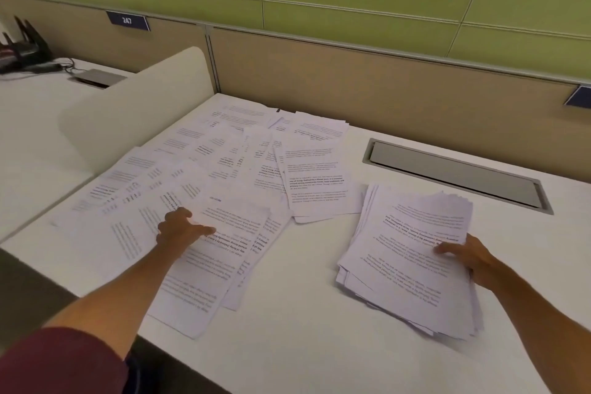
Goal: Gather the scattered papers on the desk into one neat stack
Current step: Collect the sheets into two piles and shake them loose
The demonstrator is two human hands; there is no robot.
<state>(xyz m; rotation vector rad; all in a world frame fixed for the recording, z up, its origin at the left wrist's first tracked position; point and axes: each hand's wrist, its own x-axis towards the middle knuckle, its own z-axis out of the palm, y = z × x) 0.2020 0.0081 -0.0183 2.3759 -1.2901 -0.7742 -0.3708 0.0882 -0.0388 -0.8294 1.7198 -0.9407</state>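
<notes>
right hand (473,257) half under stack (409,262)

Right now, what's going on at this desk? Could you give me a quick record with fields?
left hand: rests on the loose sheets, grip unclear
right hand: holds the pile by its right edge
loose sheets: overlapping, spread over the left of the desk
pile: uneven, edges not squared
task: unfinished

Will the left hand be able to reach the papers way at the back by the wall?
Probably yes. Only flat sheets lie between the left hand and the far papers; nothing stands in the way, though it must stretch.
</notes>
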